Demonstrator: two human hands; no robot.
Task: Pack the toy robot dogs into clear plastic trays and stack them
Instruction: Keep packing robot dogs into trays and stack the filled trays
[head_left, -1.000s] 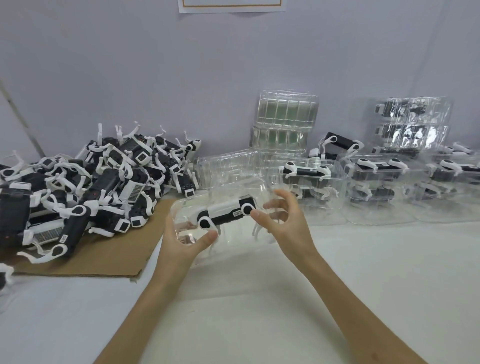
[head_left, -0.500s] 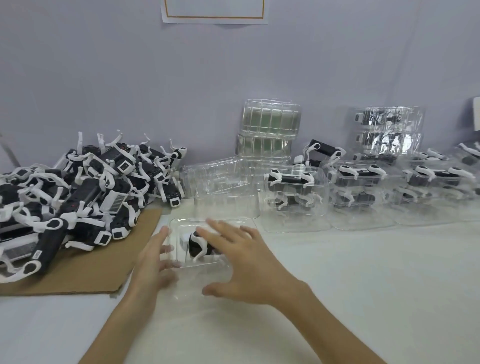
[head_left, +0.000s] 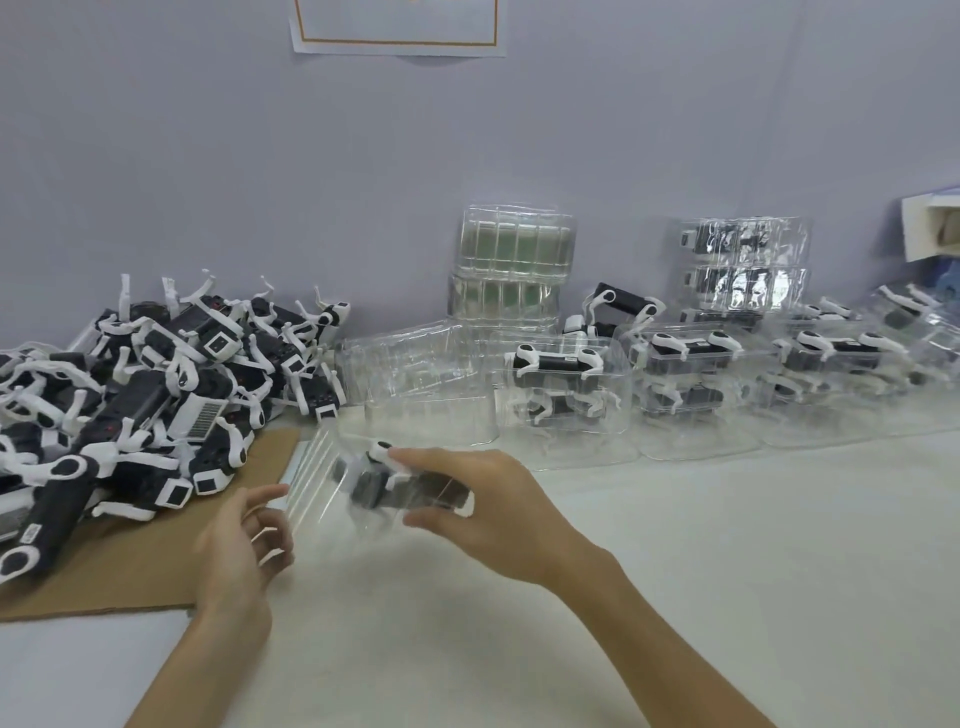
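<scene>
Fingers of the right hand (head_left: 488, 504) were curled over the top of a clear plastic tray (head_left: 317, 467), thumb beneath, pinching it with one toy robot dog (head_left: 371, 486) inside. The tray was tilted and blurred, low over the tabletop (head_left: 727, 545) near the middle of the view. The left hand (head_left: 241, 545) hovered at eight o'clock of the tray, fingers loosely bent and holding nothing. Its forefinger was close to the tray's rim, but whether it touched the plastic could not be told. A pile of loose dogs (head_left: 145, 395) sat on a cardboard sheet (head_left: 130, 561) at ten o'clock. Empty trays (head_left: 426, 379) stood at twelve, and stacks of packed trays (head_left: 566, 395) ran from one o'clock towards three along the wall.

The step in hand looked to be carrying the filled tray to a stack. Doing it well would mean levelling the tray first, since thin plastic flexes under a one-sided pinch and the dog could slide or tip out. The free hand would serve best under the opposite rim, sharing the load. The nearest stack at one o'clock seemed the likely target. The tray should come down square over the one beneath, rims aligned, and be pressed lightly until seated, without knocking the stacks just beside it.
</scene>
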